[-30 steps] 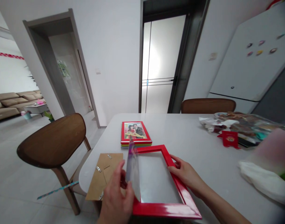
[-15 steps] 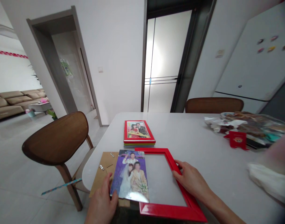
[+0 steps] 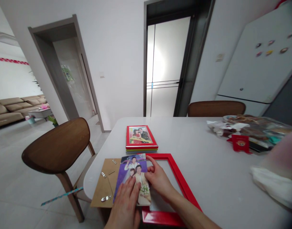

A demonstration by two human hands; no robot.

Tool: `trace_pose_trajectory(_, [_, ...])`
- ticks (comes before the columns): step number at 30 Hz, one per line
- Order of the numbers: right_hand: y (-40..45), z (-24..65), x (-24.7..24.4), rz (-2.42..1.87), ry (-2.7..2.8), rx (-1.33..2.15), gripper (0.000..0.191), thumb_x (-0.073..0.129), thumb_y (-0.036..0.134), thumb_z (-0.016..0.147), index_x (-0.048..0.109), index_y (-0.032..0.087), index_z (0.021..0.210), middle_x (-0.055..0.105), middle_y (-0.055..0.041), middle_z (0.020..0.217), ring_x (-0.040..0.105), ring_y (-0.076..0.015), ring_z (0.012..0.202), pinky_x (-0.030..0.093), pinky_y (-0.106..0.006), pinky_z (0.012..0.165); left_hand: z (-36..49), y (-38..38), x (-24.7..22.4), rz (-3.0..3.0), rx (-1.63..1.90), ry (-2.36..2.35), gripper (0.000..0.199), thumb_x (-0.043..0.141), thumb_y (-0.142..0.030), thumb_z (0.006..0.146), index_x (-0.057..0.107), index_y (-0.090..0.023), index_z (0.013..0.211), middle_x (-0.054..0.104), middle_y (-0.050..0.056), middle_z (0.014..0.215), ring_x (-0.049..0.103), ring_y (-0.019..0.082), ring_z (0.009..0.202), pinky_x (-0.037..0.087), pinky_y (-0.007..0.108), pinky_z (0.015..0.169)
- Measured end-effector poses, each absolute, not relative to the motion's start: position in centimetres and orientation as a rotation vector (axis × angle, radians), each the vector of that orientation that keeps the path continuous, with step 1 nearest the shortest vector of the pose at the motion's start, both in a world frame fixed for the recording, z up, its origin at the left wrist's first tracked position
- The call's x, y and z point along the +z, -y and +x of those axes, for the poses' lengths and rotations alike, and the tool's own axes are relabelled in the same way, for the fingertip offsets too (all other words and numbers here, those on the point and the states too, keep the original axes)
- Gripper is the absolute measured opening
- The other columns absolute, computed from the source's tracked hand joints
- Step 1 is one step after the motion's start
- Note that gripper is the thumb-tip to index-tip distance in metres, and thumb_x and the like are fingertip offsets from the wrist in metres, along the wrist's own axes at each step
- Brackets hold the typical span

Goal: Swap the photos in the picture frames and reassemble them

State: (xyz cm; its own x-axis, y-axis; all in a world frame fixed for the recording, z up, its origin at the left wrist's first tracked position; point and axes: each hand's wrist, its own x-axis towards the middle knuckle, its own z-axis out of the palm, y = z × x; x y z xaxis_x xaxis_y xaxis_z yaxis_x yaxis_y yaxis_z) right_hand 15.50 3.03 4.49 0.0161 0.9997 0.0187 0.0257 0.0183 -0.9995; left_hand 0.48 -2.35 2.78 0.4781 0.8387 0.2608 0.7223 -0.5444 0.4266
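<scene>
A wedding photo [image 3: 119, 168] lies over the left part of a red picture frame [image 3: 179, 171] and over a brown backing board [image 3: 100, 187] with metal clips. My left hand [image 3: 126, 200] rests on the lower part of the photo, its fingers extended. At the photo's right edge, my right hand [image 3: 159, 179] pinches the edge between thumb and fingers, above the frame's opening. The frame's left side is hidden under the photo.
Behind the red frame sits a stack of framed photos [image 3: 141, 147]. Plastic-wrapped items [image 3: 262, 127] and a red packet [image 3: 240, 143] lie at the table's right, near a white and pink item [image 3: 274, 184]. A wooden chair [image 3: 57, 146] stands left.
My right hand has left the frame's right side and moved left to the photo's right edge. My left hand has moved right onto the photo's surface.
</scene>
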Motion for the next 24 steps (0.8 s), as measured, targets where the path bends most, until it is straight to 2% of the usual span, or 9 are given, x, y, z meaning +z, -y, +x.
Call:
trace_pose_trajectory(4, [-1.8, 15.1, 7.8, -0.944, 1.099, 1.268, 0.068, 0.052, 0.020, 0.067, 0.021, 0.022, 0.127, 0.058, 0.0017, 0.077, 0.054, -0.0094, 0.058, 0.044, -0.022, 0.056, 1.0, 1.8, 3.3, 2.234, 1.099, -1.303, 0.056, 0.040, -0.006, 0.067, 0.039, -0.016, 0.122, 0.040, 0.010, 0.129, 0.033, 0.023, 0.120, 0.027, 0.043, 0.099])
trace_pose_trajectory(7, [-0.9, 15.7, 8.6, -0.978, 1.038, 1.290, 0.060, 0.052, 0.034, 0.070, 0.030, 0.020, 0.124, 0.059, -0.0047, 0.093, 0.058, -0.0143, 0.075, 0.046, -0.028, 0.067, 2.4, 1.8, 4.8, 1.722, 1.424, -1.308, 0.038, 0.041, -0.021, 0.078, 0.047, -0.017, 0.116, 0.052, 0.008, 0.119, 0.044, 0.022, 0.112, 0.033, 0.038, 0.097])
trace_pose_trajectory(10, [-0.6, 16.8, 7.4, -1.133, 0.895, 1.427, 0.052, 0.049, 0.037, 0.072, 0.039, 0.017, 0.118, 0.061, -0.0087, 0.095, 0.059, -0.0183, 0.081, 0.047, -0.031, 0.069, 4.6, 2.1, 5.9, 1.174, 1.539, -1.254, 0.038, 0.048, -0.037, 0.076, 0.054, -0.015, 0.107, 0.061, 0.009, 0.106, 0.053, 0.024, 0.102, 0.040, 0.035, 0.090])
trace_pose_trajectory(13, [-0.8, 18.5, 6.1, -1.049, 0.819, 1.508, 0.044, 0.041, 0.035, 0.075, 0.042, 0.016, 0.114, 0.063, -0.0103, 0.095, 0.061, -0.0200, 0.080, 0.049, -0.031, 0.064, 6.5, 2.5, 5.6, 0.922, 1.512, -1.122, 0.045, 0.052, -0.040, 0.073, 0.052, -0.012, 0.108, 0.062, 0.011, 0.103, 0.054, 0.025, 0.100, 0.042, 0.034, 0.087])
trace_pose_trajectory(15, [-1.0, 20.1, 5.9, -1.033, 0.846, 1.452, 0.041, 0.040, 0.031, 0.075, 0.044, 0.016, 0.112, 0.064, -0.0102, 0.095, 0.061, -0.0208, 0.079, 0.050, -0.031, 0.061, 7.0, 2.5, 4.8, 0.885, 1.465, -1.019, 0.052, 0.053, -0.038, 0.072, 0.044, -0.011, 0.115, 0.059, 0.013, 0.108, 0.053, 0.025, 0.102, 0.042, 0.034, 0.087])
trace_pose_trajectory(19, [-1.7, 23.7, 6.5, -1.235, 0.934, 1.416, 0.041, 0.040, 0.024, 0.071, 0.047, 0.015, 0.111, 0.067, -0.0089, 0.085, 0.064, -0.0205, 0.069, 0.050, -0.031, 0.055, 6.0, 2.3, 3.2, 1.120, 1.318, -1.028, 0.069, 0.056, -0.029, 0.067, 0.026, -0.008, 0.126, 0.042, 0.019, 0.125, 0.044, 0.026, 0.112, 0.037, 0.038, 0.093])
trace_pose_trajectory(22, [-2.2, 25.0, 6.4, -1.290, 1.016, 1.448, 0.040, 0.040, 0.021, 0.070, 0.050, 0.015, 0.108, 0.068, -0.0067, 0.079, 0.064, -0.0194, 0.065, 0.050, -0.031, 0.056, 4.8, 2.5, 2.1, 1.564, 1.140, -1.197, 0.059, 0.053, -0.017, 0.065, 0.036, -0.010, 0.122, 0.039, 0.017, 0.128, 0.035, 0.025, 0.118, 0.027, 0.041, 0.099])
trace_pose_trajectory(24, [-2.6, 25.0, 5.8, -1.287, 1.043, 1.471, 0.041, 0.040, 0.020, 0.069, 0.050, 0.015, 0.108, 0.068, -0.0057, 0.076, 0.063, -0.0191, 0.063, 0.049, -0.030, 0.056, 4.4, 2.8, 1.5, 1.863, 1.020, -1.201, 0.056, 0.052, -0.012, 0.063, 0.041, -0.012, 0.118, 0.040, 0.015, 0.128, 0.034, 0.025, 0.119, 0.027, 0.043, 0.100])
